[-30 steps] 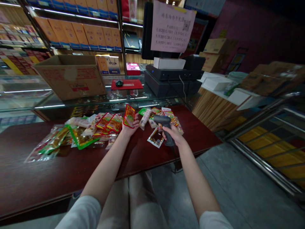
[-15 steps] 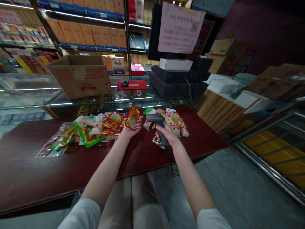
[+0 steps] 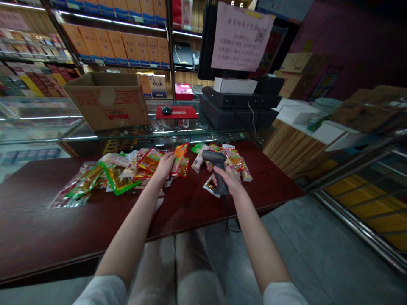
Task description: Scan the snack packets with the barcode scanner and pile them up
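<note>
On the dark red table (image 3: 187, 216), left hand (image 3: 164, 166) has swung from palm-up to back-up, at the left pile of snack packets (image 3: 119, 169). Its fingers pinch the edge of an orange packet (image 3: 180, 153), tilted over a red-edged packet (image 3: 183, 168); thumb grip hidden, can't tell. The held packet no longer faces up beside the scanner (image 3: 219, 159). Right hand (image 3: 230, 178) has fingers wrapped round the scanner's handle, near the right pile (image 3: 235, 159), foil packet (image 3: 210, 184) just below; trigger press can't be told.
</note>
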Tool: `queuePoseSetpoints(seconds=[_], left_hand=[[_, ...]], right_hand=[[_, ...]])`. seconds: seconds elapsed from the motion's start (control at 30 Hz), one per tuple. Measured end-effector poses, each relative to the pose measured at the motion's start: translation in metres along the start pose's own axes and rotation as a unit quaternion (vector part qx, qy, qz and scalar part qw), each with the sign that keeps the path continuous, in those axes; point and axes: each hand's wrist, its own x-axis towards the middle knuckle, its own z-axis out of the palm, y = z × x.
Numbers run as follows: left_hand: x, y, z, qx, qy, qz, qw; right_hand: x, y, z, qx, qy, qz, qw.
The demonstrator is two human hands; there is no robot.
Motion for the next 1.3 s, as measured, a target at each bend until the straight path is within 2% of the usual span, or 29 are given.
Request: queuePoseSetpoints(seconds=[0.03,0.07,0.13,0.23,0.33,0.43,0.5,0.53,0.57,0.63,0.67,0.77,0.87,0.93,1.0,1.13,1.3], left_hand=[[-0.003,0.004,-0.009,0.122,0.061,0.057,0.989],[-0.007,0.008,-0.019,0.233,0.108,0.097,0.962],[-0.014,0.011,-0.041,0.394,0.158,0.098,0.900],[-0.020,0.004,-0.071,0.511,0.184,0.083,0.835],[-0.020,-0.005,-0.089,0.543,0.217,0.097,0.805],[-0.021,-0.003,-0.086,0.527,0.230,0.110,0.811],[-0.022,0.004,-0.069,0.510,0.230,0.140,0.817],[-0.022,0.008,-0.055,0.500,0.216,0.166,0.822],[-0.021,0.011,-0.039,0.491,0.176,0.198,0.830],[-0.015,0.010,0.000,0.458,0.065,0.245,0.852],[-0.010,0.007,0.020,0.433,0.026,0.245,0.867],[0.006,-0.010,0.072,0.406,-0.053,0.195,0.891],[0.017,-0.024,0.098,0.431,-0.072,0.142,0.888],[0.019,-0.029,0.100,0.434,-0.061,0.132,0.889],[0.018,-0.028,0.093,0.409,-0.029,0.148,0.900],[0.012,-0.019,0.064,0.328,0.055,0.230,0.915],[0.002,-0.008,0.026,0.288,0.095,0.322,0.897]], right_hand=[[-0.002,-0.001,-0.003,0.001,0.004,0.002,1.000],[-0.003,-0.002,-0.007,0.000,0.009,0.006,1.000],[-0.006,-0.003,-0.014,-0.007,0.017,0.014,1.000],[-0.009,-0.005,-0.025,-0.015,0.030,0.016,0.999],[-0.010,-0.008,-0.036,-0.020,0.056,0.011,0.998],[-0.008,-0.013,-0.051,-0.020,0.077,0.009,0.997],[-0.003,-0.015,-0.062,-0.020,0.071,0.016,0.997],[0.000,-0.016,-0.067,-0.022,0.070,0.020,0.997],[0.003,-0.016,-0.072,-0.024,0.072,0.025,0.997],[0.009,-0.015,-0.081,-0.026,0.085,0.037,0.995],[0.011,-0.014,-0.084,-0.025,0.090,0.041,0.995],[0.014,-0.009,-0.090,-0.019,0.082,0.042,0.996],[0.011,-0.008,-0.091,-0.011,0.077,0.030,0.997],[0.008,-0.010,-0.090,-0.009,0.081,0.022,0.996],[0.004,-0.013,-0.088,-0.010,0.082,0.012,0.997],[-0.005,-0.019,-0.075,-0.024,0.051,-0.013,0.998],[-0.010,-0.013,-0.037,-0.035,-0.032,-0.001,0.999]])
